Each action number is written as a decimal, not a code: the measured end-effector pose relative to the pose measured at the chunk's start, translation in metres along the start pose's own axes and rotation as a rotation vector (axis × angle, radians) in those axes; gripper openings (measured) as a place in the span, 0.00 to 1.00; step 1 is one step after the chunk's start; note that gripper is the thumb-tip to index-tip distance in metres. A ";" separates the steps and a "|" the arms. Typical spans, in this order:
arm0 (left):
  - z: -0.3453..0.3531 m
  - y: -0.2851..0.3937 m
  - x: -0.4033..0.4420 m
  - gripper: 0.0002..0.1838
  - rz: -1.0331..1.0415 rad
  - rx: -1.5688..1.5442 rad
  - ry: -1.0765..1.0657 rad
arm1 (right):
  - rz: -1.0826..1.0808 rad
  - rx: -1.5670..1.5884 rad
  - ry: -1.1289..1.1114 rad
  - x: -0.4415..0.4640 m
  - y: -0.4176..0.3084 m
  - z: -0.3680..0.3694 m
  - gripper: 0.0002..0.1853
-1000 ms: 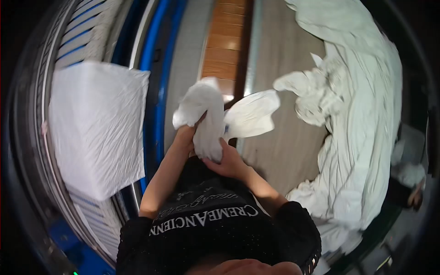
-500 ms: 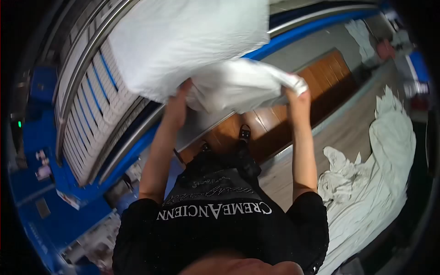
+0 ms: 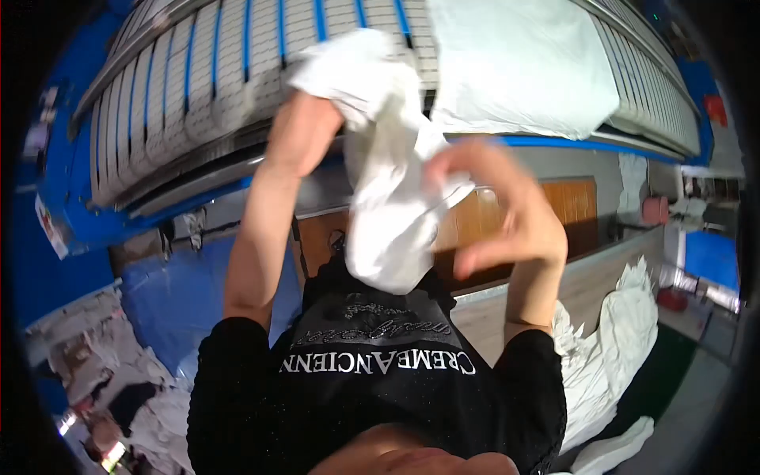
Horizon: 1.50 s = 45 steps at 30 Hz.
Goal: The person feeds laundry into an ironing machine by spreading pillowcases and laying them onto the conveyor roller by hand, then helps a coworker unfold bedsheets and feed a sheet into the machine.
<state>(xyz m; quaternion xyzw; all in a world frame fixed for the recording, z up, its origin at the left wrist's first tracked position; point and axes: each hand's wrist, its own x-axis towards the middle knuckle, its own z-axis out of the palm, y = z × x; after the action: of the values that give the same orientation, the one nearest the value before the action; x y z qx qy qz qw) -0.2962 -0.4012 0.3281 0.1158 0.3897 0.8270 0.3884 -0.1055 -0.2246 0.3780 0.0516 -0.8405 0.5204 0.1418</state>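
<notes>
In the head view, my left hand (image 3: 307, 133) is closed on the upper end of a bunched white cloth (image 3: 392, 229). It holds the cloth up at the front edge of a slatted machine bed. The cloth hangs down before my shirt and is blurred. My right hand (image 3: 514, 210) is open just right of the cloth, thumb and fingers spread. Its fingertips are close to the cloth's edge; blur hides whether they touch it. A flat white sheet (image 3: 522, 71) lies on the machine bed, to the right of the cloth.
The machine's pale belts (image 3: 229, 59) with blue gaps run across the top. At lower right lies a heap of white cloth (image 3: 606, 340). More cloth (image 3: 95, 340) is piled at lower left, by blue plastic sheeting (image 3: 178, 297). Brown panels (image 3: 570, 207) sit below the machine.
My right hand has let go of the cloth, which was stretched between both hands and now hangs from my left. The view has swung left, so the flat sheet appears farther right.
</notes>
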 end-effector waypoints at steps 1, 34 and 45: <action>0.008 0.003 -0.006 0.21 0.038 0.221 -0.300 | -0.052 0.138 0.210 0.014 0.006 0.014 0.47; -0.115 0.163 -0.288 0.12 0.455 0.715 0.903 | 0.584 0.222 -0.125 -0.051 0.046 -0.040 0.13; -0.180 0.275 -0.055 0.19 0.542 1.347 1.008 | 0.383 0.277 0.515 0.145 0.102 -0.007 0.14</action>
<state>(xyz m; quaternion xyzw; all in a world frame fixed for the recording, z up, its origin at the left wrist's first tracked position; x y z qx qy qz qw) -0.5000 -0.6495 0.4160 0.0303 0.8781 0.4381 -0.1899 -0.2660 -0.1637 0.3358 -0.2211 -0.6929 0.6427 0.2407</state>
